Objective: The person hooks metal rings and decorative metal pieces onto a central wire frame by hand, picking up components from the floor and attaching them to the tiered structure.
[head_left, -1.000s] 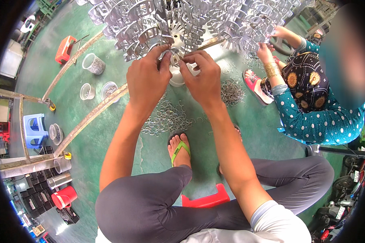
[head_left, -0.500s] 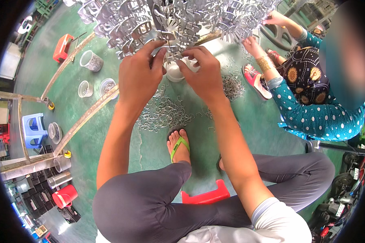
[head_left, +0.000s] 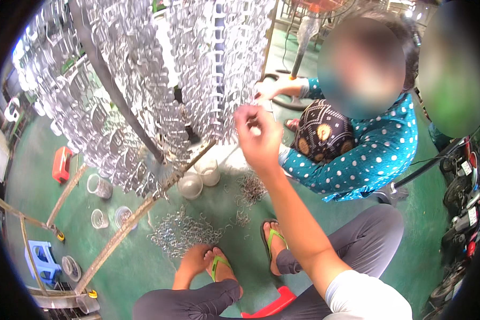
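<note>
My right hand [head_left: 258, 138] is raised at the right side of a dense hanging curtain of silvery metal clips [head_left: 218, 69]. Its fingers are curled in and partly blurred, and anything inside them is too small to name. Low down, my left hand [head_left: 193, 260] is beside my left foot, at the near edge of a loose pile of metal hooks [head_left: 181, 232] on the floor. Its fingers are bunched and point downward; what they hold, if anything, is hidden. A second, darker pile of hooks [head_left: 250, 189] lies farther right, below my right hand.
A co-worker in a dotted teal top [head_left: 352, 152] sits close on the right, hands at the curtain. A metal frame bar [head_left: 122, 229] slants across the left. Clear plastic cups [head_left: 190, 185] stand under the curtain; tubs [head_left: 100, 186], a blue stool [head_left: 41, 260] and a red stool [head_left: 274, 304] are around.
Both hands have left the clips in front of me. The left dropped to the floor pile; the right moved lower in view. My view has swung up and right, showing more of the curtain and co-worker.
</note>
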`<state>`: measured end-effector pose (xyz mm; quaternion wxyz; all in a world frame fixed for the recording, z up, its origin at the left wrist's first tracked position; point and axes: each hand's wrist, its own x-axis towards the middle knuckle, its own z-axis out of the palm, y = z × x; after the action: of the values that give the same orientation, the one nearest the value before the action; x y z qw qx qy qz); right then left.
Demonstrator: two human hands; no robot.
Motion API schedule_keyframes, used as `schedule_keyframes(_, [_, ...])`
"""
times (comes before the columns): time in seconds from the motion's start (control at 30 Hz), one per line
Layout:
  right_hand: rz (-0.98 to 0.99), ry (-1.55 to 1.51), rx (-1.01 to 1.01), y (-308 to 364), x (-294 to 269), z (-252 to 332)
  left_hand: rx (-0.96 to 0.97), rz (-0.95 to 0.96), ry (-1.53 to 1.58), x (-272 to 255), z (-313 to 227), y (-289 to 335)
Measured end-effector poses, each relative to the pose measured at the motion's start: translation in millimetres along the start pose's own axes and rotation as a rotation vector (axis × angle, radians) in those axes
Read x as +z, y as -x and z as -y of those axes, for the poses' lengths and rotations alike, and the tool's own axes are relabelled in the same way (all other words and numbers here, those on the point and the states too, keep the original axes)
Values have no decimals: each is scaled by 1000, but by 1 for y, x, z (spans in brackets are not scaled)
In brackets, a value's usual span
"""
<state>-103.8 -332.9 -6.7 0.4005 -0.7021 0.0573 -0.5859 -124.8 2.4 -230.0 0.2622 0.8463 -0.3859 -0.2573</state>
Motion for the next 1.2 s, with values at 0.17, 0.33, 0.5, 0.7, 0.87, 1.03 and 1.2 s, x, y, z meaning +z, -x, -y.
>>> schedule_keyframes(0.17, [-386,-132,45,-137,-26,-31,123,376,-178,53,18,16])
schedule_keyframes(0.33, [-380,87,271,-216,-62,-144,135,420,-70,58,32,9])
schedule_keyframes(0.5, [-187,337,434,-212,-41,-181,65,428,-66,45,24,18])
schedule_keyframes(0.7, [-68,330,433,-223,-56,-226,107,403,-126,48,17,10])
schedule_keyframes(0.87, [-42,552,413,-226,-36,-226,87,421,-149,47,27,15])
schedule_keyframes(1.03, [110,512,579,-216,-24,-251,62,410,-108,50,31,13])
schedule_keyframes(1.2, [-37,427,412,-199,-17,-265,60,403,-71,61,34,13])
